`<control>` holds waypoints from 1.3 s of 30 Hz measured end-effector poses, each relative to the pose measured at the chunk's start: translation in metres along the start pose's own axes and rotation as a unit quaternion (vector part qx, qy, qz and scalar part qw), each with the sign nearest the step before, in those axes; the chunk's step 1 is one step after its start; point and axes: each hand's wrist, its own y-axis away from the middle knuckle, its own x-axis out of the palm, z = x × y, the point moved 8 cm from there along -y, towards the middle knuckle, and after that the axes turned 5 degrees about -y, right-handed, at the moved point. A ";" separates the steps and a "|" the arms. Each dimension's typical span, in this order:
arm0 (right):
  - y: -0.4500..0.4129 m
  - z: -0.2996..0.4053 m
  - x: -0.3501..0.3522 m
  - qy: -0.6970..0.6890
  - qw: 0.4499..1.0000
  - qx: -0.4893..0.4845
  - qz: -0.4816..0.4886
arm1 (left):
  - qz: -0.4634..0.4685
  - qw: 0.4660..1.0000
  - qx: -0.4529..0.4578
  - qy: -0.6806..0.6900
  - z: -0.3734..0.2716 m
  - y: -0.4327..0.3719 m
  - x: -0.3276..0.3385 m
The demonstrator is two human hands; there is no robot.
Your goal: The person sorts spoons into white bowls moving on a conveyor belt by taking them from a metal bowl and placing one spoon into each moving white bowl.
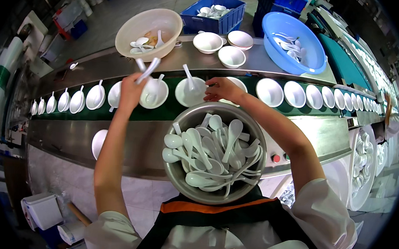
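Observation:
My left hand (132, 88) grips white spoons, with two handles (149, 70) sticking up blurred. It is over the belt, between a white bowl holding a spoon (154, 93) and a bowl (114, 94) partly behind my forearm. My right hand (223, 89), fingers apart and slightly curled, is at the right rim of another white bowl (184, 95). In that bowl a spoon (189, 76) leans with its handle up. Behind my right hand, one more bowl (239, 83) is partly hidden. A steel basin (212, 201) heaped with white spoons (206, 145) stands close before me.
The green conveyor belt (141, 115) carries a row of bowls both ways. Beyond it stand a cream basin (130, 27), three bowls (208, 42), a blue basin (272, 33) and a blue crate (205, 23). A bowl (99, 144) and red button (276, 158) are on the near side.

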 end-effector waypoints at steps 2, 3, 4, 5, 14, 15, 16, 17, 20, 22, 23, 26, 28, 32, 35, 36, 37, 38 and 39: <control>0.014 0.014 0.006 0.008 0.999 -0.021 0.025 | 0.145 0.962 -0.071 0.222 -0.021 0.004 0.054; 0.023 0.027 0.015 -0.010 0.998 -0.044 0.054 | 0.183 0.939 -0.078 0.279 -0.036 0.008 0.074; 0.032 0.038 0.022 -0.027 0.994 -0.068 0.081 | 0.222 0.912 -0.084 0.336 -0.051 0.013 0.094; 0.043 0.042 0.026 0.016 0.992 -0.063 0.108 | 0.256 0.891 -0.090 0.364 -0.065 0.015 0.110; 0.078 0.019 -0.064 -0.016 0.999 -0.041 -0.026 | 0.311 0.939 -0.084 0.120 -0.061 -0.007 0.162; 0.081 0.039 -0.075 -0.046 0.992 -0.103 -0.062 | 0.260 0.962 -0.029 0.080 -0.057 -0.015 0.160; 0.090 0.057 -0.093 -0.182 0.961 -0.171 -0.117 | 0.257 0.963 -0.033 0.078 -0.047 -0.016 0.165; 0.099 0.074 -0.108 -0.248 0.939 -0.188 -0.147 | 0.228 0.974 -0.001 0.000 -0.045 -0.019 0.164; 0.105 0.081 -0.104 -0.196 0.943 -0.225 -0.144 | 0.191 0.973 0.032 -0.127 -0.036 -0.017 0.162; 0.115 0.081 -0.054 0.151 0.919 -0.364 -0.027 | 0.117 0.962 0.053 -0.241 -0.042 -0.016 0.151; 0.119 0.068 -0.007 0.285 0.933 -0.211 0.058 | 0.065 0.963 0.096 -0.244 -0.052 -0.010 0.135; 0.147 0.055 0.056 0.503 0.773 -0.368 0.119 | 0.105 0.988 0.088 -0.067 -0.070 -0.022 0.141; 0.148 0.049 0.066 0.601 0.684 -0.408 0.070 | 0.092 0.989 0.097 -0.056 -0.079 -0.025 0.151; 0.145 0.056 0.063 0.639 0.651 -0.398 0.098 | 0.213 0.971 0.103 -0.029 -0.063 -0.019 0.188; 0.144 0.081 0.032 0.630 0.664 -0.403 0.010 | 0.202 0.961 0.140 -0.125 -0.065 -0.008 0.173; 0.139 0.087 0.019 0.634 0.672 -0.382 -0.024 | 0.146 0.975 0.132 -0.099 -0.074 -0.004 0.151; 0.130 0.091 -0.001 0.569 0.741 -0.349 -0.073 | 0.089 0.986 0.124 -0.072 -0.084 0.000 0.129; 0.121 0.091 -0.023 0.500 0.799 -0.308 -0.126 | 0.091 0.985 0.126 -0.068 -0.101 0.007 0.113; 0.104 0.078 -0.041 0.425 0.858 -0.254 -0.136 | 0.177 0.975 0.133 -0.029 -0.122 0.018 0.106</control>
